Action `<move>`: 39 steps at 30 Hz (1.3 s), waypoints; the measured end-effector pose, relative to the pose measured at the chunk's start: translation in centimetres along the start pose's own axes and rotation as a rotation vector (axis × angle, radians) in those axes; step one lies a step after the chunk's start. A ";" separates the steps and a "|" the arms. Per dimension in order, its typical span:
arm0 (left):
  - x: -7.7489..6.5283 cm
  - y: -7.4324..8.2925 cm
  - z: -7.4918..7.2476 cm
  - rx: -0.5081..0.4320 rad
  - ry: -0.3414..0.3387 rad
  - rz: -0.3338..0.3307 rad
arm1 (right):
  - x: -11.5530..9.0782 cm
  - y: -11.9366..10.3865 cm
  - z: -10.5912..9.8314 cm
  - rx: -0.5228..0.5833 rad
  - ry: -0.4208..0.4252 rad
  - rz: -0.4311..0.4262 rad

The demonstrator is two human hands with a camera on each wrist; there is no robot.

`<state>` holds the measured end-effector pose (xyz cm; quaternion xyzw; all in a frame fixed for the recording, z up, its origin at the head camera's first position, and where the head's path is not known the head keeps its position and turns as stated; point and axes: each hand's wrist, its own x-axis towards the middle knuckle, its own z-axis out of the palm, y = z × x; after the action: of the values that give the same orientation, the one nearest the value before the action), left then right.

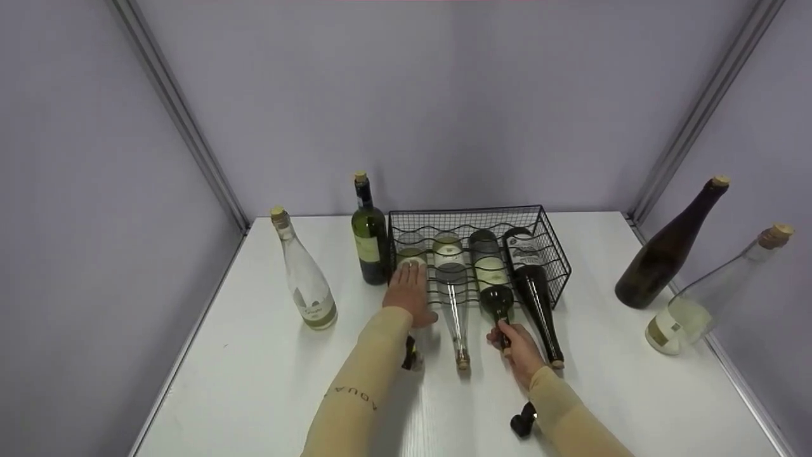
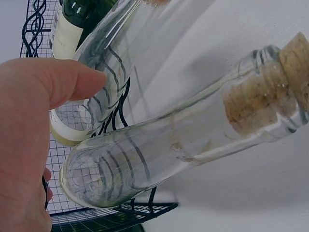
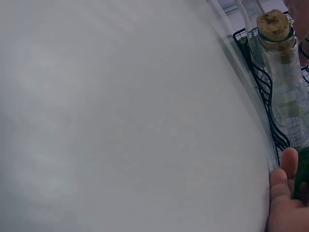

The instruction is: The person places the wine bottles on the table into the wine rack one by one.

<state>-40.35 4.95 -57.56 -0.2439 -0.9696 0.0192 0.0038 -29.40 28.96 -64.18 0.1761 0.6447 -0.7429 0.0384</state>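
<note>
A black wire bottle rack [image 1: 466, 209] holds several corked wine bottles lying side by side, their necks towards me. My left hand [image 1: 409, 295] lies with straight fingers over the leftmost clear bottle, whose corked neck [image 2: 212, 123] shows in the left wrist view; the arm hides most of it in the head view. At the third place, my right hand [image 1: 521, 349] grips the neck of a dark green bottle [image 1: 496, 298] between thumb and fingers. A clear bottle [image 1: 451, 285] lies between the hands. Right of the green one rests a dark bottle [image 1: 538, 298].
Left of the rack stand a green bottle [image 1: 370, 244] close beside it and a clear bottle [image 1: 309, 279]. A brown bottle [image 1: 660, 260] and another clear bottle [image 1: 688, 317] stand at the right. Pale walls [image 1: 406, 108] enclose the white table [image 1: 241, 362].
</note>
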 end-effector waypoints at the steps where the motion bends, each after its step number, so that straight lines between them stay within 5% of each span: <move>1: -0.1 0.0 -0.1 -0.003 -0.001 -0.001 | 0.0 -0.1 0.0 -0.005 0.001 0.003; 21: 0.4 -0.2 -0.6 -0.013 0.042 -0.010 | 0.4 -0.7 0.5 0.002 -0.022 -0.045; 34: 0.1 -0.2 -0.6 -0.010 -0.019 -0.020 | 0.2 -0.5 0.5 0.026 -0.026 -0.021; 39: -0.2 0.1 -0.3 -0.019 -0.015 -0.018 | -1.5 -1.6 0.2 -0.137 -0.010 -0.013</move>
<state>-40.16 4.97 -57.24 -0.2352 -0.9719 0.0119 -0.0054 -28.48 28.75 -62.14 0.1653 0.6951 -0.6980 0.0488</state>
